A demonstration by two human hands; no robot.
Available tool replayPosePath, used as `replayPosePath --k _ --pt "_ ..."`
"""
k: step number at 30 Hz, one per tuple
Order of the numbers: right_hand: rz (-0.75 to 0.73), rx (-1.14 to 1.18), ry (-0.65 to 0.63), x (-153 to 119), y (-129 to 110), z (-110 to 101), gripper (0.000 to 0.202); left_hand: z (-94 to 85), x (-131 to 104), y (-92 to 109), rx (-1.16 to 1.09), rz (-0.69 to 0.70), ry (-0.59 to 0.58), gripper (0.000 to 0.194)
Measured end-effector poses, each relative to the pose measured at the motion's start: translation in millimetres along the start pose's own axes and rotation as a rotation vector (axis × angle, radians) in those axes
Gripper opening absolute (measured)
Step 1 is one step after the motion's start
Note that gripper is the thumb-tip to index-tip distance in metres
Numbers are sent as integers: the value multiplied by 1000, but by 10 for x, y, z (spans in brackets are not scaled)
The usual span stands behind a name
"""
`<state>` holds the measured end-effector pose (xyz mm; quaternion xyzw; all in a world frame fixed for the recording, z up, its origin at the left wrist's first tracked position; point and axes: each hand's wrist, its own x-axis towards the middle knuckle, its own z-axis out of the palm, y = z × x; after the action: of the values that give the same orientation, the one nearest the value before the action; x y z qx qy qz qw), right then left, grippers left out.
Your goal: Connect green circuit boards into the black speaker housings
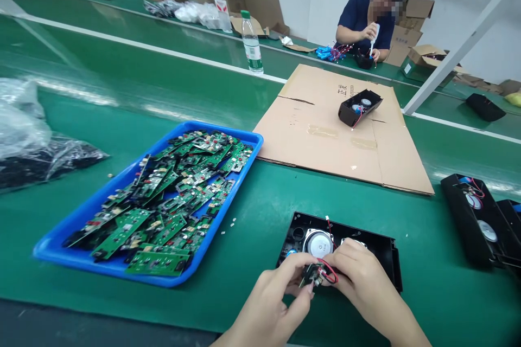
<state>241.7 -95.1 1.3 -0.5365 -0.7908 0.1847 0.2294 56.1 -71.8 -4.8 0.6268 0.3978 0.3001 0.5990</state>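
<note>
Grip: left hand [271, 294] is pinching board [311, 272]; right hand [360, 271] is bunching at wires [334, 275], cannot tell if pinching | Board: being held at near side of case [380, 252] | Risk: wires could be loosening, if hands are pulling apart strongly

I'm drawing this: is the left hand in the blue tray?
No, the left hand pinches a circuit board by the black speaker housing, apart from the blue tray.
</note>
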Motion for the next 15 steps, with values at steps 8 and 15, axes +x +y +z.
replayPosePath --k 8,15 --pt "203 -253 58 65 70 155 31 54 -51 -5 -99 -102 99 15" --pt "358 168 290 -81 137 165 22 74 -28 28 -123 -118 73 14"
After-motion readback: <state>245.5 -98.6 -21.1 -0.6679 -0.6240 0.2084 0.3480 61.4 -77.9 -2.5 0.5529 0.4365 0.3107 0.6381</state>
